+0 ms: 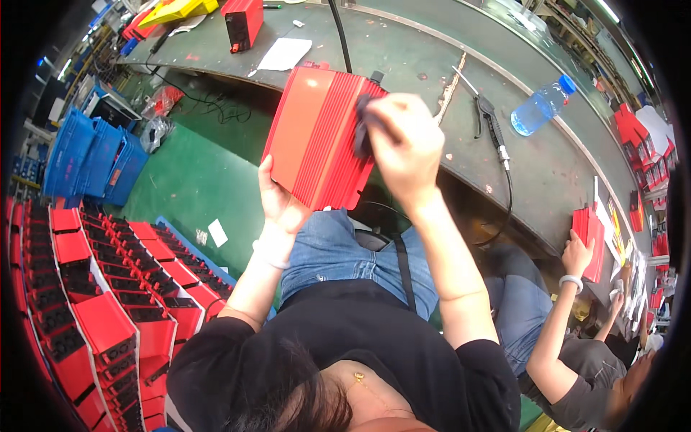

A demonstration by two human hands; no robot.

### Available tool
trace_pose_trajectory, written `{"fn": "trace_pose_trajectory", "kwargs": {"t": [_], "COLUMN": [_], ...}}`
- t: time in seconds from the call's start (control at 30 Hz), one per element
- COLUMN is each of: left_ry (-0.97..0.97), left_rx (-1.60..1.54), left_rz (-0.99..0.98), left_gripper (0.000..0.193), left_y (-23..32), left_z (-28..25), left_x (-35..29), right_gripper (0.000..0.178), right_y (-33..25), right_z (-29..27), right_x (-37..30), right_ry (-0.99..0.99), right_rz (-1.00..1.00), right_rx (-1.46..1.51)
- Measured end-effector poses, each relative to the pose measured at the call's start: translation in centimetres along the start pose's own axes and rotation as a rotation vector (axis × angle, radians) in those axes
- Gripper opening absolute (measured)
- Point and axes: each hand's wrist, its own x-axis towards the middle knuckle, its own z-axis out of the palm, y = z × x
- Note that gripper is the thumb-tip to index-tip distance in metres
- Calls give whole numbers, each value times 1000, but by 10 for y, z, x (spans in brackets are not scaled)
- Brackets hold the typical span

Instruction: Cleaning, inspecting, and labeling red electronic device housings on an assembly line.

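A red power inverter with a ribbed metal case is held up tilted over my lap, in front of the bench edge. My left hand grips it from below at its near left corner, with the thumb on the broad face. A dark cloth is bunched in my right hand and pressed against the inverter's ribbed right side. The right fingers are closed round the cloth and partly hidden. A dark knob or connector shows at the case's far right corner.
The green bench bears another red inverter, white paper, an air blow gun with hose and a water bottle. Stacked red inverters and blue bins stand left. At right, a co-worker's hand holds a red case.
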Motion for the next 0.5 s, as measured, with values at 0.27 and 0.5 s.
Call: {"fn": "trace_pose_trajectory", "kwargs": {"t": [0.27,0.5], "left_ry": [-1,71], "left_rx": [33,119], "left_rz": [-51,17], "left_gripper": [60,59], "left_y": [2,2], "left_z": [-4,-2], "left_x": [2,1], "right_gripper": [14,20], "right_y": [14,-13], "right_z": [-3,1], "right_x": [8,-36], "right_ry": [-98,-213], "right_rz": [-39,-127], "right_rx": [47,167]}}
